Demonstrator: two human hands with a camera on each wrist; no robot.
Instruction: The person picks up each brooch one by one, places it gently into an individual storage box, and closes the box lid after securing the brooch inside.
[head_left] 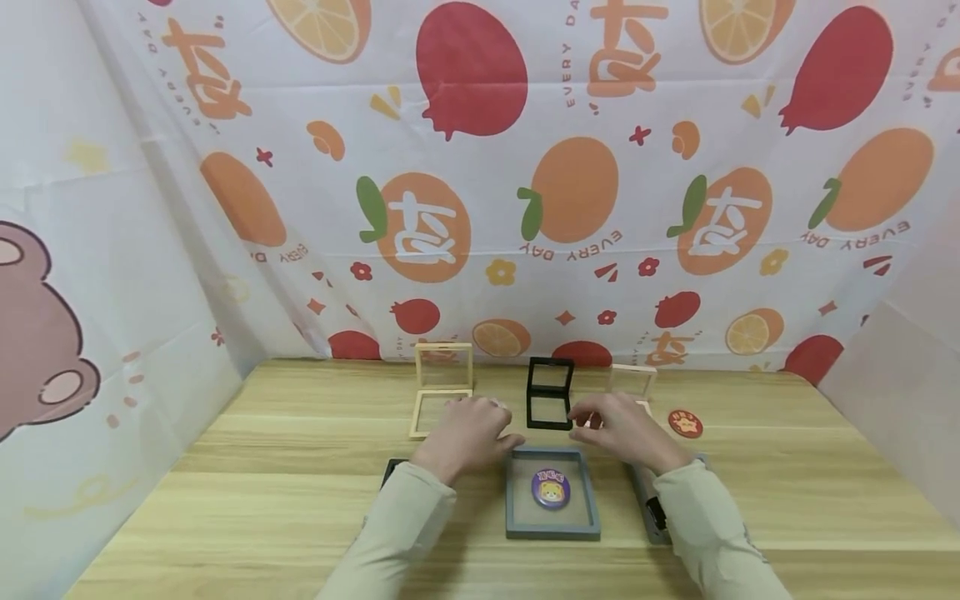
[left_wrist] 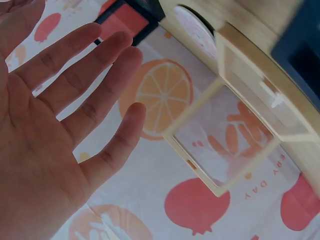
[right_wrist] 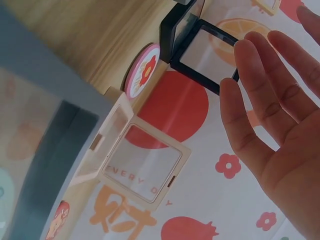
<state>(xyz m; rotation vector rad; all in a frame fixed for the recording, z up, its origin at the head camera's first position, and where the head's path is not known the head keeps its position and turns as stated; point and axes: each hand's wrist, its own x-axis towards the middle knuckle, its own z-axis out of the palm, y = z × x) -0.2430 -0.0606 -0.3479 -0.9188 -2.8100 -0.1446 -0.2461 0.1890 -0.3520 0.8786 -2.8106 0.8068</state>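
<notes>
My left hand hovers over the table at the near side of the open cream-yellow display frame, holding nothing. Its fingers are spread and fairly straight in the left wrist view. My right hand, with nothing in it, is beside the small black hinged frame and partly covers the open pale pink frame. Its fingers are loosely extended in the right wrist view. Below and between the hands lies a grey flat frame with clear film, a round purple badge with a yellow bear at its centre.
A round red badge lies right of my right hand. Another grey frame is partly under my right forearm, and a dark frame by my left sleeve. A pink-rimmed flower badge stands between frames. A fruit-print cloth hangs behind.
</notes>
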